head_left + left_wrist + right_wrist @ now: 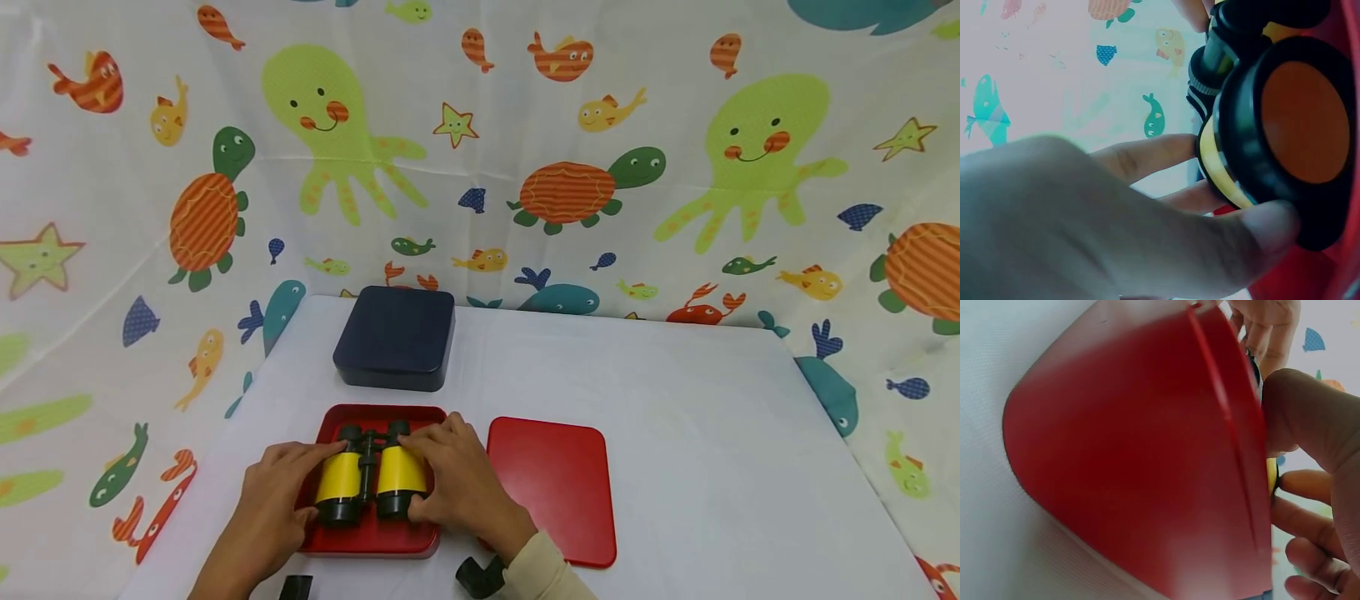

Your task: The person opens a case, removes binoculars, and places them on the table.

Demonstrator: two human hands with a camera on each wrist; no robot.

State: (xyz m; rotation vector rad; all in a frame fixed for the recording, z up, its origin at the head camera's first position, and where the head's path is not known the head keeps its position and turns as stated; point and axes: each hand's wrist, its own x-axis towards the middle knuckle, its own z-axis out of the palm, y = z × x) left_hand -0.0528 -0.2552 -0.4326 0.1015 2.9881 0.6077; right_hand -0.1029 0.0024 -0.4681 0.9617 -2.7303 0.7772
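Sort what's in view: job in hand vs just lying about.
In the job:
- binoculars, held by left hand and right hand
- red box, under them
- red lid, probably: matching colour

Lying about, seemingly:
- navy box, untouched
- sea-print cloth, backdrop

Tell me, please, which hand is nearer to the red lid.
Right. The right hand is just left of the red lid; the left hand is farther, beyond the binoculars.

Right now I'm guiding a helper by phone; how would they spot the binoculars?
On the white table, find the open red box in front of the dark box. Inside, the left hand and right hand hold the binoculars. Unlike either box, the binoculars have yellow barrels.
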